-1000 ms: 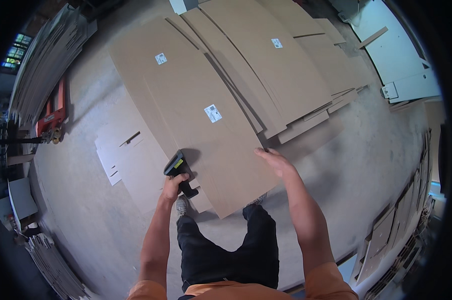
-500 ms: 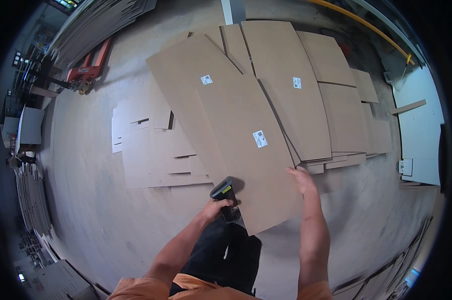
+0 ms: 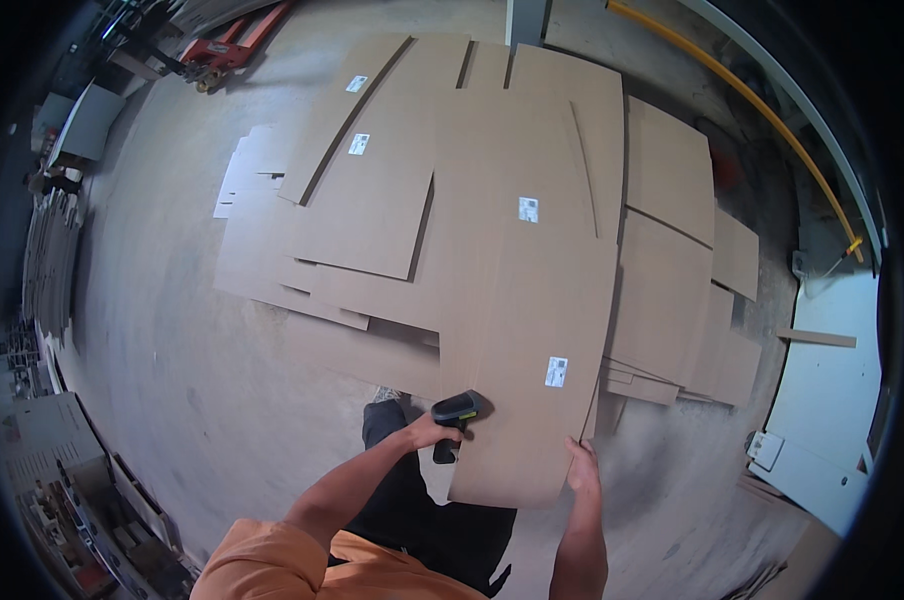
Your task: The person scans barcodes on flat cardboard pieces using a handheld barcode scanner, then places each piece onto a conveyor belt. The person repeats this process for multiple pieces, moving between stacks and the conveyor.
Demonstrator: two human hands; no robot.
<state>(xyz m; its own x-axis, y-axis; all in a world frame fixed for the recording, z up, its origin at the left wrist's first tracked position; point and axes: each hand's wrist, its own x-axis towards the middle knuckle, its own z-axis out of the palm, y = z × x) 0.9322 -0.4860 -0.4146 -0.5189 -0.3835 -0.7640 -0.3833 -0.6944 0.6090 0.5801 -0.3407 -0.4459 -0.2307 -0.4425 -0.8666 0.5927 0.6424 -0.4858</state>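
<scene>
A long brown flat cardboard sheet (image 3: 512, 310) stretches away from my body over other flat cardboard, and a white label (image 3: 557, 372) lies near its close end. My left hand (image 3: 429, 432) is closed around the grip of a black handheld barcode scanner (image 3: 456, 408), right at the sheet's left edge. Whether those fingers also hold the cardboard is hidden. On the opposite edge, my right hand (image 3: 582, 465) grips the sheet near its close right corner, thumb on top. Another white label (image 3: 528, 210) shows farther up on the cardboard.
Flat cardboard pieces (image 3: 362, 225) spread over the concrete floor to the left, with more cardboard (image 3: 662, 300) on the right. A red pallet jack (image 3: 212, 62) stands far left. A yellow rail (image 3: 752, 100) and a white panel (image 3: 822, 390) border the right side.
The long sheet has swung from slanting far left to pointing almost straight away from me. Both hands have kept hold, and the view has turned and shifted over the cardboard.
</scene>
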